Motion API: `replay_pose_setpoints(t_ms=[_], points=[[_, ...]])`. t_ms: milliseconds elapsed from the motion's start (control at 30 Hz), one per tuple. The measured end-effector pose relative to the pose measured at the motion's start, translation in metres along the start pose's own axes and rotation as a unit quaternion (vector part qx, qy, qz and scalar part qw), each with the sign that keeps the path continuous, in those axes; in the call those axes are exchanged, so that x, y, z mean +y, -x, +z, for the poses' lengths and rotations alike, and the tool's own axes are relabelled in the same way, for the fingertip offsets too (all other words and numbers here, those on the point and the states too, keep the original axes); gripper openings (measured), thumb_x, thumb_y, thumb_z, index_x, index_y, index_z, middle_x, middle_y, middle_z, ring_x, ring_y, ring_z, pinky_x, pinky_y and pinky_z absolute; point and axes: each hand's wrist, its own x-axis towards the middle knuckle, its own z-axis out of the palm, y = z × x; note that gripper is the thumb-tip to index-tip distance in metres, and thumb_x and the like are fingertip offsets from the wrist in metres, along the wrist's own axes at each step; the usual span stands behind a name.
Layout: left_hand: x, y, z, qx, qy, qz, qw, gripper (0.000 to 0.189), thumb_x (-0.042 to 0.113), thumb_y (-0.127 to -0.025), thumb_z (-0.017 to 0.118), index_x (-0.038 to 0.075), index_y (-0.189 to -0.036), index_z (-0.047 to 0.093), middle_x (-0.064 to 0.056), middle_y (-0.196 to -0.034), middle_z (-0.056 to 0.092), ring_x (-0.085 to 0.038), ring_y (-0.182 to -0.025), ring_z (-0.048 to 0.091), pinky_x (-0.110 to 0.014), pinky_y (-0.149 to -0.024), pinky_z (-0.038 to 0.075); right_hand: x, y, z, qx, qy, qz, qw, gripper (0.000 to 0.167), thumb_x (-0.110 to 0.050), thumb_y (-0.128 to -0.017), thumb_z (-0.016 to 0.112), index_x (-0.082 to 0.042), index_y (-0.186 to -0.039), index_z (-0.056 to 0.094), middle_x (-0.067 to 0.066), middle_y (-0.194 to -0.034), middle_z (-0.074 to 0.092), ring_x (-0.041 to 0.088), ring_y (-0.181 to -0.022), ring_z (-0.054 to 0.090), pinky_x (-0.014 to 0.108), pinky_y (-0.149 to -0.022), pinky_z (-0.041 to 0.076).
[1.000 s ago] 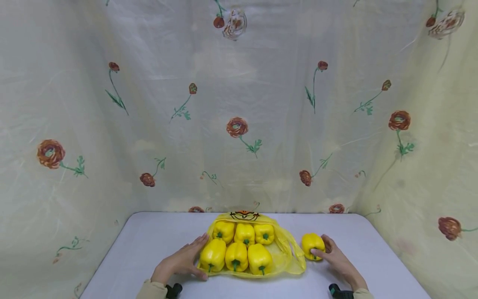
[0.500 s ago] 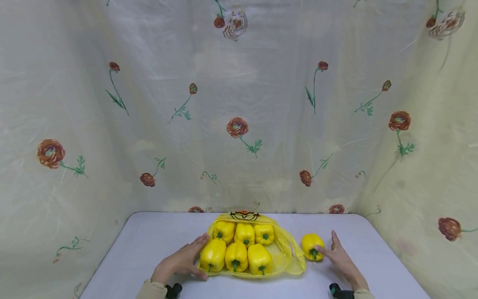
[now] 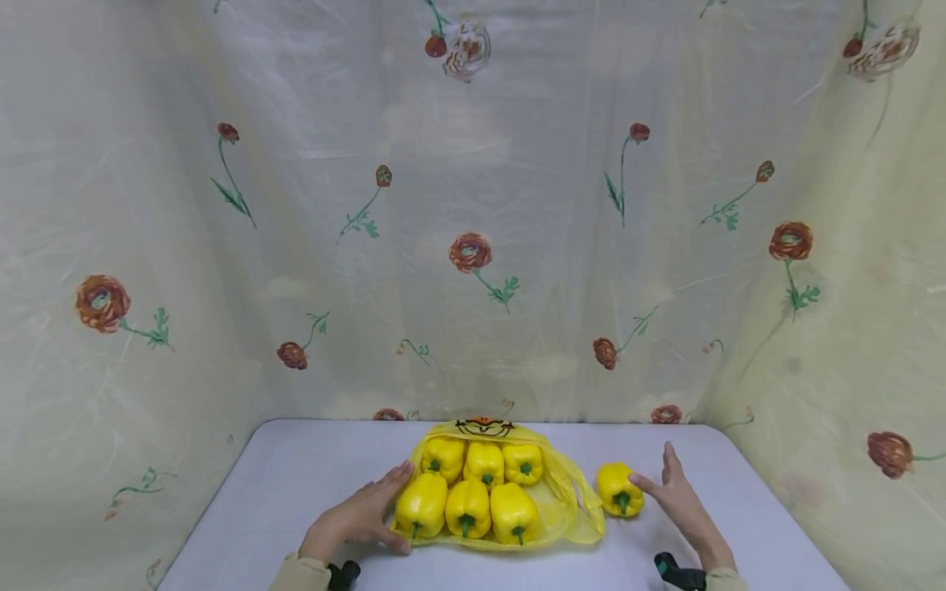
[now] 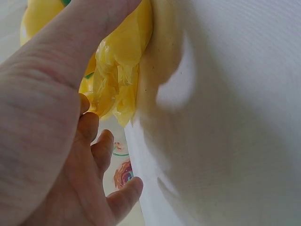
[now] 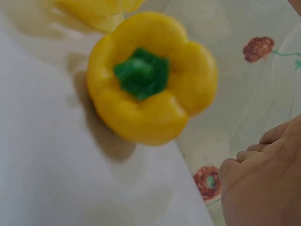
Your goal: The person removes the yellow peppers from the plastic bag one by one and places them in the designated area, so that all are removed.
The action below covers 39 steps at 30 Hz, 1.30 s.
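Several yellow bell peppers [image 3: 468, 507] with green stems lie in two rows in the mouth of a yellow plastic bag [image 3: 565, 525], which rests on its side. At the bag's left edge my left hand [image 3: 362, 513] lies with fingers extended, its fingertips right at the plastic. One more bell pepper [image 3: 619, 490] sits on the table to the right of the bag, its stem facing me; the right wrist view shows this pepper [image 5: 155, 113] up close. Beside it on the right, my right hand [image 3: 683, 505] is spread with the thumb pointing towards the pepper and nothing in its grasp.
The white table [image 3: 310, 451] has a far edge close to a flower-printed curtain [image 3: 547, 328], which also hangs along both sides. The bag's gathered handles [image 3: 584, 492] stretch towards the lone pepper.
My right hand has let go of the lone pepper and drawn away to the right, its fingers spreading. The left hand and the bag have stayed put.
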Motion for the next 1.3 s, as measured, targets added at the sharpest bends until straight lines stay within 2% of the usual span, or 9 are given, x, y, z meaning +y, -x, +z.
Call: replay_pose_setpoints(t_ms=[267,400,533,700,800,867,933,1167,1300], points=[[0.002,0.001,0.0,-0.002,-0.001,0.002,1.0,0.123,0.054,-0.062,0.083,0.012,-0.155,0.015,-0.009,-0.163,0.014,-0.033,-0.148,0.019,-0.062,-0.116,0.02,-0.028,0.014,-0.001,0.006,-0.013,-0.033,0.9993,0.118,-0.047,-0.088,0.066,-0.013,-0.148,-0.029,0.024,-0.156,-0.023,0.049,-0.144,-0.008,0.061,-0.117,0.008],[0.002,0.002,-0.001,0.0,-0.001,0.007,1.0,0.122,0.054,-0.063,0.083,0.011,-0.155,0.016,-0.01,-0.163,0.014,-0.034,-0.148,0.019,-0.062,-0.116,0.021,-0.038,0.02,0.0,0.012,-0.021,-0.07,0.9972,0.116,-0.043,-0.088,0.068,-0.013,-0.15,-0.025,0.024,-0.158,-0.02,0.047,-0.145,-0.008,0.06,-0.118,0.009],[0.004,0.004,-0.002,0.001,0.002,0.009,1.0,0.122,0.053,-0.063,0.083,0.011,-0.155,0.015,-0.009,-0.163,0.013,-0.034,-0.148,0.019,-0.062,-0.115,0.021,-0.046,0.026,0.002,0.02,-0.027,-0.125,0.9916,0.111,-0.034,-0.088,0.07,-0.01,-0.153,-0.017,0.027,-0.159,-0.012,0.048,-0.146,-0.004,0.061,-0.117,0.009],[0.004,0.005,-0.002,0.003,0.002,0.01,0.9999,0.122,0.052,-0.063,0.084,0.011,-0.155,0.015,-0.009,-0.163,0.013,-0.035,-0.148,0.019,-0.063,-0.115,0.021,-0.057,0.033,0.007,0.021,-0.044,-0.168,0.9845,0.105,-0.031,-0.087,0.072,-0.007,-0.154,-0.006,0.025,-0.16,-0.001,0.045,-0.147,0.0,0.06,-0.117,0.01],[0.005,0.005,-0.002,0.002,0.002,0.01,1.0,0.122,0.052,-0.063,0.084,0.011,-0.155,0.015,-0.01,-0.163,0.014,-0.035,-0.147,0.02,-0.062,-0.115,0.021,-0.063,0.036,0.01,0.01,-0.083,-0.196,0.977,0.096,-0.024,-0.088,0.071,-0.005,-0.153,0.002,0.023,-0.159,0.007,0.041,-0.147,0.005,0.052,-0.119,0.01],[0.005,0.005,-0.002,0.002,0.002,0.009,1.0,0.122,0.051,-0.063,0.084,0.011,-0.155,0.015,-0.01,-0.163,0.014,-0.035,-0.147,0.02,-0.062,-0.115,0.021,-0.066,0.038,0.012,-0.003,-0.105,-0.205,0.973,0.092,-0.021,-0.089,0.07,-0.005,-0.152,0.006,0.021,-0.159,0.01,0.039,-0.147,0.007,0.042,-0.12,0.011],[0.005,0.005,-0.002,0.002,0.002,0.008,1.0,0.122,0.051,-0.063,0.084,0.011,-0.156,0.015,-0.01,-0.163,0.013,-0.035,-0.147,0.02,-0.062,-0.115,0.022,-0.067,0.038,0.013,-0.02,-0.125,-0.209,0.9697,0.088,-0.018,-0.089,0.068,-0.005,-0.152,0.007,0.02,-0.159,0.011,0.038,-0.147,0.009,0.038,-0.119,0.012],[0.004,0.005,-0.002,0.003,0.003,0.01,0.9999,0.123,0.051,-0.063,0.084,0.011,-0.156,0.014,-0.01,-0.163,0.013,-0.035,-0.147,0.02,-0.062,-0.115,0.022,-0.073,0.038,0.022,-0.052,-0.125,-0.196,0.9711,0.081,-0.018,-0.09,0.067,-0.007,-0.15,0.013,0.02,-0.155,0.019,0.039,-0.145,0.018,0.051,-0.117,0.018],[0.003,0.003,-0.001,0.0,0.005,0.007,1.0,0.123,0.051,-0.063,0.084,0.012,-0.156,0.014,-0.009,-0.163,0.013,-0.034,-0.148,0.019,-0.061,-0.116,0.022,-0.078,0.039,0.031,-0.068,-0.122,-0.195,0.9709,0.077,-0.017,-0.09,0.068,-0.008,-0.148,0.018,0.018,-0.152,0.025,0.038,-0.143,0.025,0.03,-0.115,0.033]])
